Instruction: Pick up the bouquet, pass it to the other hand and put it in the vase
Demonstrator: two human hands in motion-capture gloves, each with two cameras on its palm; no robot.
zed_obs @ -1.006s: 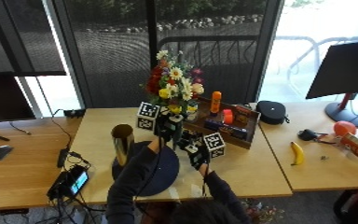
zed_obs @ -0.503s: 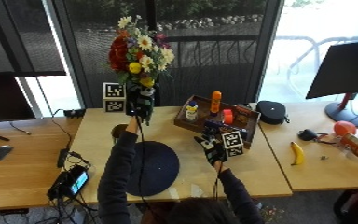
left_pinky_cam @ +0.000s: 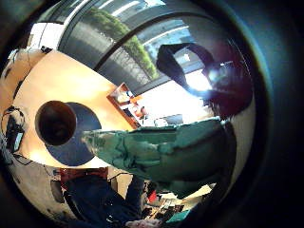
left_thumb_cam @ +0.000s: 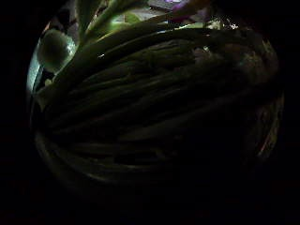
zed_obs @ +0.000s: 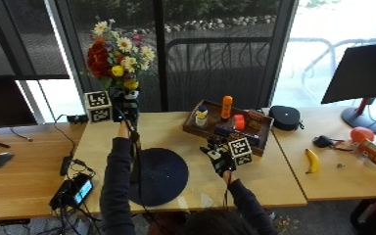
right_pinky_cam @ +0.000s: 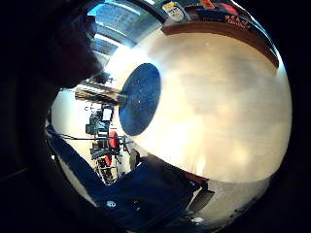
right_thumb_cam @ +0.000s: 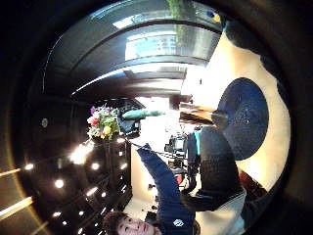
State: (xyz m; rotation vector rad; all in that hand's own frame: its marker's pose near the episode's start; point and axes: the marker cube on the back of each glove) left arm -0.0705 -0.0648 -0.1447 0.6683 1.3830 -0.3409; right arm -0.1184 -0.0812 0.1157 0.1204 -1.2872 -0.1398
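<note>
The raised left hand [zed_obs: 125,105] has its fingers wrapped round the stems of the multicoloured flower bouquet [zed_obs: 117,54], held upright above the wooden table [zed_obs: 175,129]. The right hand [zed_obs: 222,159] hovers low, its fingers relaxed and empty.

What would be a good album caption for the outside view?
Left hand lifts a bouquet high above the round dark mat; right hand waits open over the table.
</note>
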